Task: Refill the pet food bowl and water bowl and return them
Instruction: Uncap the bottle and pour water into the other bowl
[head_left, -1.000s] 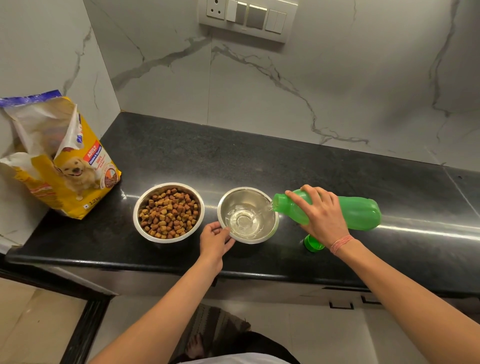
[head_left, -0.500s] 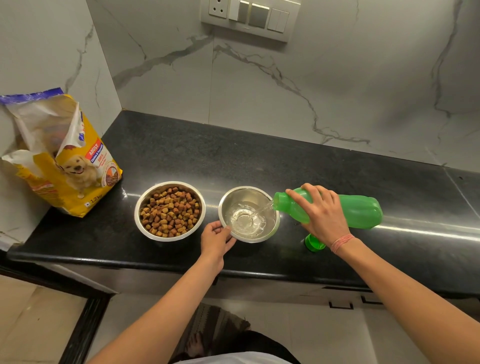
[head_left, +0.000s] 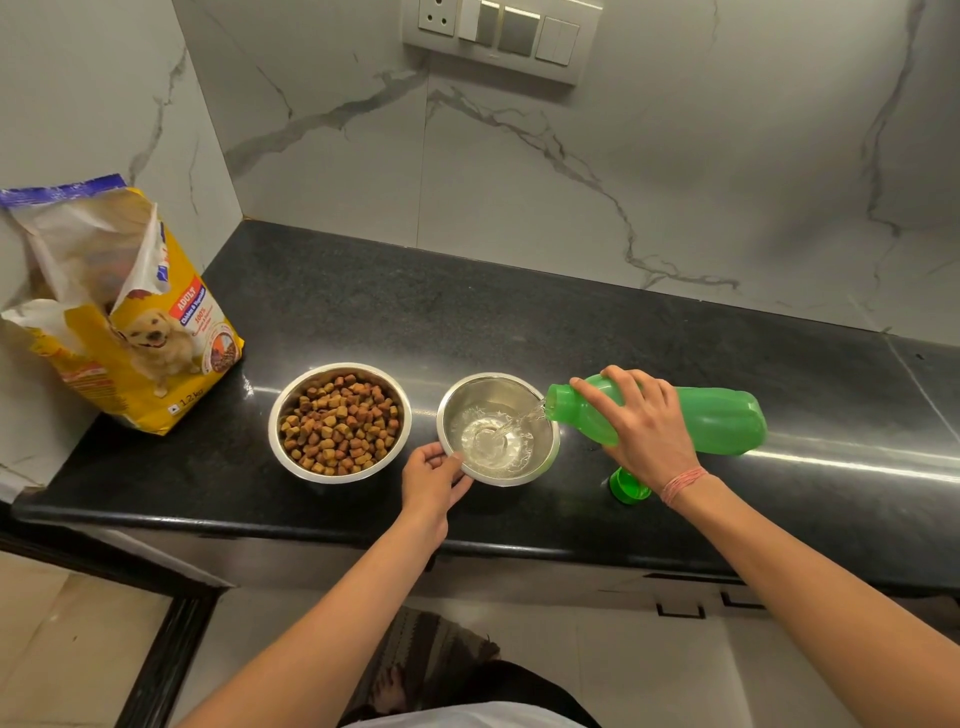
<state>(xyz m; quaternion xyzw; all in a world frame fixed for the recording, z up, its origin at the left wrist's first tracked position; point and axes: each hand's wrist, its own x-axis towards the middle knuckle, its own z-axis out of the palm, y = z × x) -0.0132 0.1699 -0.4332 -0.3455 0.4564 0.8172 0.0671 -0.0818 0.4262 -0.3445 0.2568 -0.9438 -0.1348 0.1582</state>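
Two steel bowls sitting side by side on black countertop (head_left: 519, 322): kibble bowl (head_left: 340, 422) full; left hand (head_left: 432, 480) pinching water bowl (head_left: 497, 428) rim; right hand (head_left: 641, 423) gripping tipped green bottle (head_left: 722, 418), water streaming into bowl.

Warm, moderate indoor light from above. Bright specular streak across glossy black worktop (head_left: 519, 322), right of bowls. Soft shadows under forearms. Wide-angle bending at frame edges; corners dimmer. Centre sharp, slight compression softness on marble wall (head_left: 675, 171).
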